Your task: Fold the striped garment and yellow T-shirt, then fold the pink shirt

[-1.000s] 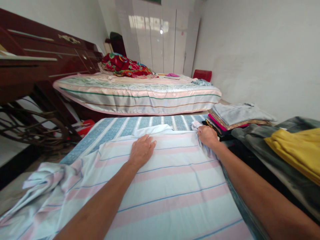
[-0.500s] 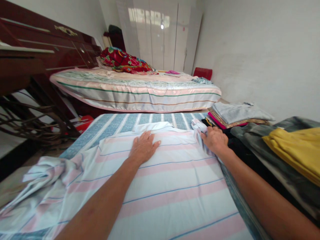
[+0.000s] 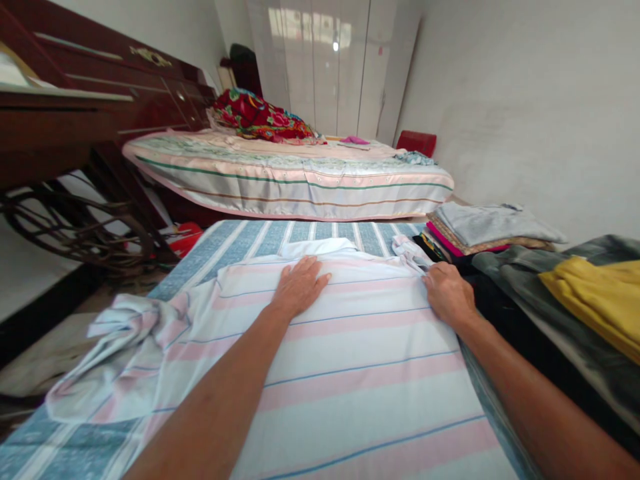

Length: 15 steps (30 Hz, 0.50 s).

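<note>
A white shirt (image 3: 350, 360) with pink bands and thin blue lines lies spread out, its collar (image 3: 320, 247) at the far end. Its left sleeve (image 3: 130, 333) is bunched and creased at the left. My left hand (image 3: 301, 287) rests flat on the shirt just below the collar, fingers stretched out and holding nothing. At the right shoulder, my right hand (image 3: 450, 293) has its fingers closed on the shirt's edge. Beyond those fingers sticks out a crumpled bit of the right sleeve (image 3: 411, 251).
Blue-and-white striped bedding (image 3: 240, 241) lies beneath the shirt. To the right are a folded clothes pile with a grey garment (image 3: 493, 223), dark trousers (image 3: 520, 280) and a yellow garment (image 3: 595, 287). Another bed (image 3: 300, 187) stands beyond; a treadle table (image 3: 65, 127) is at left.
My right hand has pulled the shirt's right edge slightly outward and its fingers are more tightly closed. The bunched left sleeve has shifted. My left hand stays flat; the view has turned a little left.
</note>
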{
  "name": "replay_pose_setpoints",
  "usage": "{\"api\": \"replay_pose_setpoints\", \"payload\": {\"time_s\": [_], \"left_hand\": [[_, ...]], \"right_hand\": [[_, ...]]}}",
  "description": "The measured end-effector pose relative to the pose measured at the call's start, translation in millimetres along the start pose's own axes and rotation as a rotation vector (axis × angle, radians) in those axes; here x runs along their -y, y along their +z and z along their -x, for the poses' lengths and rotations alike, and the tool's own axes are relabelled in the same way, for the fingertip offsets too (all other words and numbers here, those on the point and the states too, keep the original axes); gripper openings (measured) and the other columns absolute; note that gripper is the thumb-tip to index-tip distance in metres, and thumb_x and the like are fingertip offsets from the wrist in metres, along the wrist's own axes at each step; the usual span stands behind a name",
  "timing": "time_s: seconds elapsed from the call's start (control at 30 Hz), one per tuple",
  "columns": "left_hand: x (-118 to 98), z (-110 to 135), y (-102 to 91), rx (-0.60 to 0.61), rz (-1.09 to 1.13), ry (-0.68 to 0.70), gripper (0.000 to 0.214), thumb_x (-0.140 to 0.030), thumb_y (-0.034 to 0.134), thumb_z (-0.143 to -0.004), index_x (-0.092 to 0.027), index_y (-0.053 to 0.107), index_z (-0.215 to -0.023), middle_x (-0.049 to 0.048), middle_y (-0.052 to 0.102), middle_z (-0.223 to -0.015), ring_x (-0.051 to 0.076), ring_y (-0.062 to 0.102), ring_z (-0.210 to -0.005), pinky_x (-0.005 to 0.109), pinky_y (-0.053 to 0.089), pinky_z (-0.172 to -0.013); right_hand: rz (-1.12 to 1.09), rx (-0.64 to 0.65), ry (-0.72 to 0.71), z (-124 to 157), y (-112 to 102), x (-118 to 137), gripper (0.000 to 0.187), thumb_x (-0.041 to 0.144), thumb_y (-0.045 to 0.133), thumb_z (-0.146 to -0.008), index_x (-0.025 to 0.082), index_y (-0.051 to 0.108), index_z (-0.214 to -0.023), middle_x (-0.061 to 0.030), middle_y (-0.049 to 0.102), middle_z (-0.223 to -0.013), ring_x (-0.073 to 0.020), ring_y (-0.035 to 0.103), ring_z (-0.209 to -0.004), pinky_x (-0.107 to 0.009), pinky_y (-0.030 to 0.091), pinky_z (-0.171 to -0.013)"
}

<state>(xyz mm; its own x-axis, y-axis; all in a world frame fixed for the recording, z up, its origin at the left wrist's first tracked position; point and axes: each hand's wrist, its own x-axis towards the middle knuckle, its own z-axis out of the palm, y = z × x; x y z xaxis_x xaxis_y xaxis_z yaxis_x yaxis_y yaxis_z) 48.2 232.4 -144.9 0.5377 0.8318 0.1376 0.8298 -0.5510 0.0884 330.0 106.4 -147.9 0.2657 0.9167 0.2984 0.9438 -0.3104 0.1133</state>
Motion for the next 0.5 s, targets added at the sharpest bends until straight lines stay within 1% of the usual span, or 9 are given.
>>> {"api": "replay_pose_setpoints", "payload": {"time_s": [0.07, 0.17, 0.33, 0.43, 0.5], "left_hand": [[-0.2, 0.0, 0.5, 0.013, -0.007, -0.006, 0.048, -0.047, 0.026, -0.093, -0.022, 0.042, -0.13, 0.0058, 0.033, -0.147, 0.022, 0.024, -0.137, 0.052, 0.024, -0.107], [-0.3, 0.0, 1.3, 0.022, -0.011, -0.003, 0.053, -0.052, 0.024, -0.092, -0.022, 0.04, -0.132, 0.0065, 0.031, -0.148, 0.022, 0.022, -0.137, 0.052, 0.023, -0.107], [-1.9, -2.5, 1.3, 0.04, -0.033, 0.004, 0.059, -0.057, 0.022, -0.09, -0.021, 0.039, -0.134, 0.0088, 0.029, -0.149, 0.025, 0.02, -0.138, 0.054, 0.021, -0.106], [-3.2, -4.1, 0.5, 0.082, -0.046, -0.009, 0.06, -0.057, 0.022, -0.09, -0.022, 0.038, -0.135, 0.0087, 0.027, -0.15, 0.026, 0.018, -0.139, 0.054, 0.02, -0.106], [-3.0, -4.9, 0.0, 0.095, -0.049, -0.009, 0.061, -0.058, 0.021, -0.09, -0.021, 0.037, -0.135, 0.0087, 0.026, -0.15, 0.026, 0.017, -0.139, 0.054, 0.02, -0.106]], "right_hand": [[0.021, 0.032, 0.003, 0.4, -0.2, -2.7, 0.026, 0.025, 0.038, -0.093, 0.015, 0.062, -0.088, -0.0102, 0.059, -0.1, -0.0218, 0.051, -0.097, -0.028, 0.04, -0.069], [0.031, 0.064, -0.001, 1.4, -2.1, -2.3, 0.027, 0.027, 0.038, -0.093, 0.016, 0.062, -0.089, -0.01, 0.059, -0.101, -0.0219, 0.051, -0.099, -0.028, 0.041, -0.072], [0.027, 0.065, -0.018, 2.3, -6.5, 1.7, 0.028, 0.03, 0.038, -0.093, 0.017, 0.062, -0.092, -0.0099, 0.059, -0.103, -0.0222, 0.049, -0.102, -0.029, 0.041, -0.079], [0.007, 0.087, 0.005, 3.8, -10.1, 3.0, 0.027, 0.034, 0.041, -0.092, 0.017, 0.062, -0.096, -0.0101, 0.059, -0.105, -0.0229, 0.049, -0.103, -0.03, 0.041, -0.081], [-0.001, 0.062, 0.029, 6.6, -14.8, 3.2, 0.029, 0.036, 0.041, -0.092, 0.017, 0.061, -0.099, -0.0108, 0.059, -0.106, -0.0238, 0.049, -0.103, -0.031, 0.04, -0.082]]}}
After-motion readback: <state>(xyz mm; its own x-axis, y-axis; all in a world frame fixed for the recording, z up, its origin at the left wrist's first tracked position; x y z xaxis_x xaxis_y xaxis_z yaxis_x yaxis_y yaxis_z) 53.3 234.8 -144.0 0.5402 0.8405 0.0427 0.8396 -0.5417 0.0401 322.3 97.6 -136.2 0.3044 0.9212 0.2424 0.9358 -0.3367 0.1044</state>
